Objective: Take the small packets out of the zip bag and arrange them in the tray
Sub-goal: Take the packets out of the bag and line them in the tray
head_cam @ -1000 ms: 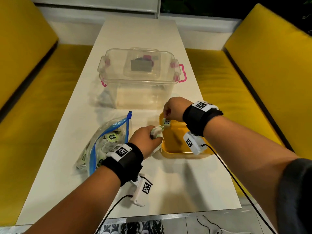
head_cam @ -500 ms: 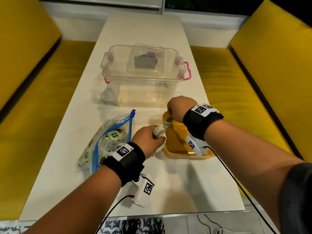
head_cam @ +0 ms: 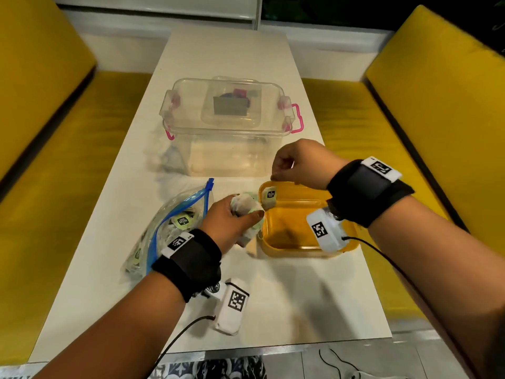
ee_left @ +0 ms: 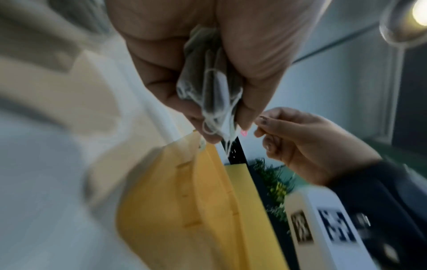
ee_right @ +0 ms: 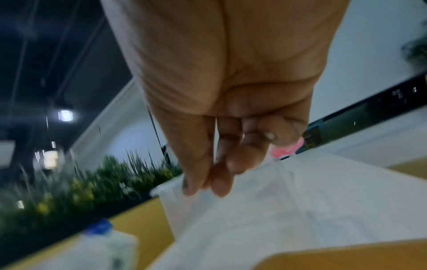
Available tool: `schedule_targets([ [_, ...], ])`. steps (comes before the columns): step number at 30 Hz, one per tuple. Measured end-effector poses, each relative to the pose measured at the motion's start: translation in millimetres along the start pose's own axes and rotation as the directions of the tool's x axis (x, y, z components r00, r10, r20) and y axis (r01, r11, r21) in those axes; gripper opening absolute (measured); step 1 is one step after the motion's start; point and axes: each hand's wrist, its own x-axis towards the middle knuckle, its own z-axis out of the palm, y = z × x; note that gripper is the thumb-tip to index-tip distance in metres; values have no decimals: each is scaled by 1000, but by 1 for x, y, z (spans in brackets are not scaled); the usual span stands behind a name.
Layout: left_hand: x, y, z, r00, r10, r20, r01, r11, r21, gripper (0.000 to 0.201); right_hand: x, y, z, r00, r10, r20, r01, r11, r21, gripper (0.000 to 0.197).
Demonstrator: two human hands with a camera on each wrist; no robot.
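Lying left of yellow tray [head_cam: 289, 248] on white table [head_cam: 131, 294]: zip bag [head_cam: 166, 228], mouth unsealed, packets inside. Left hand [head_cam: 232, 222] just left of tray, clenched round bunch of small packets [head_cam: 244, 206]. One packet [head_cam: 269, 196] at tray's far-left corner, propped on rim. Right hand [head_cam: 300, 165] above tray's far edge, thumb and fingertips pinched together; whether holding anything, cannot tell. Clear lidded box [head_cam: 229, 127] beyond tray.

Clear lidded storage box [head_cam: 229, 124], pink latches, mid white table [head_cam: 287, 305]; yellow benches [head_cam: 410, 127] both sides.
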Motion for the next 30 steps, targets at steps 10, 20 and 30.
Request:
schedule_targets([
  [10,8,13,4,998,45,40,-31,954,-298,25,-31,-4,17,980,38,194,-95,952,290,17],
  [20,2,12,7,994,3,108,30,951,-307,23,-35,-2,16,991,128,43,-120,693,711,4],
  [30,3,15,-1,995,86,43,-82,992,-95,9,-34,-15,-24,1000,-20,-23,23,988,153,20],
])
